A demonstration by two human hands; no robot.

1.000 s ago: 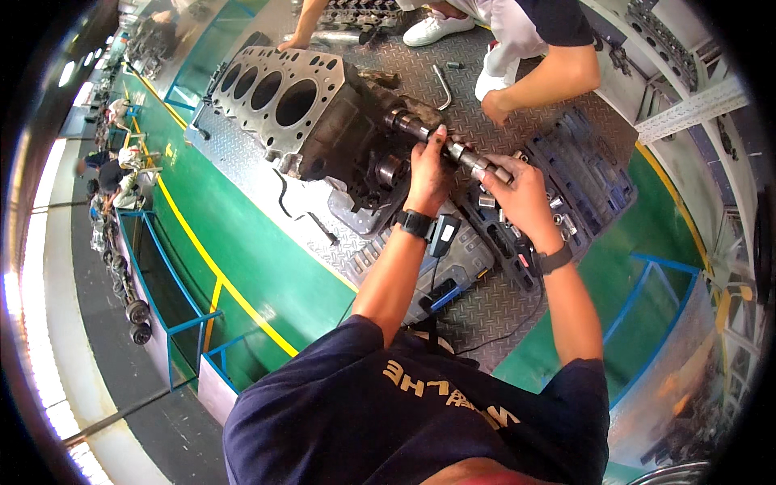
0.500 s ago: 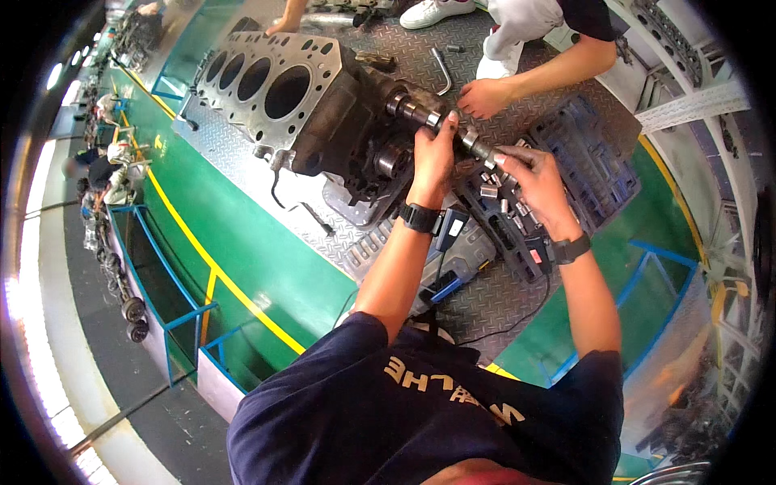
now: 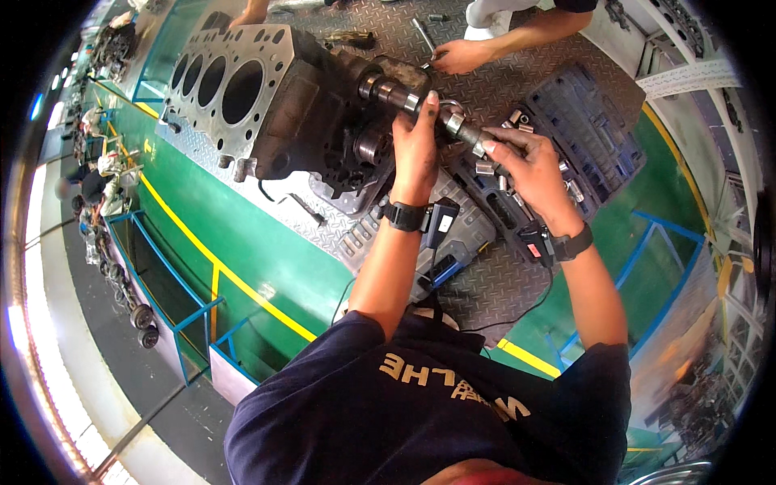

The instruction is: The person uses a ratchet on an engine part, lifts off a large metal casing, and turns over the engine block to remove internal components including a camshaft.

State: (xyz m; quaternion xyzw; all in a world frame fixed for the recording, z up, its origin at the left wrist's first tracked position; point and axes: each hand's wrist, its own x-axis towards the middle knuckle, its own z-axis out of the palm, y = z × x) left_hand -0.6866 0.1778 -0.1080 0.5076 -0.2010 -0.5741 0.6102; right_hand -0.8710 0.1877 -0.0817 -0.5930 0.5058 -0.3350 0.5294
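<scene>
Both my hands are on a dark metal camshaft [image 3: 394, 94] with shiny journals, tilted down toward the right. My left hand [image 3: 416, 149] is closed around its middle, thumb up along the side. My right hand [image 3: 527, 164] grips the lower right end between thumb and fingers. The camshaft's far left end lies against the end of a grey engine block [image 3: 279, 113] with several large round bores; whether it sits inside the block is hidden. Just below the shaft, a round, shiny crank end [image 3: 373, 145] sticks out of the block.
A co-worker's hand [image 3: 459, 56] touches a wrench [image 3: 422, 34] beyond the shaft; another hand [image 3: 252, 13] rests near the block's far end. An open socket case [image 3: 586, 121] with loose sockets [image 3: 485, 168] lies at right. A grey case [image 3: 461, 226] lies below my hands on the checker-plate table [image 3: 509, 295].
The co-worker's hand has moved left and away, onto the wrench. The block appears farther left as the view shifts. My hands keep their hold on the camshaft.
</scene>
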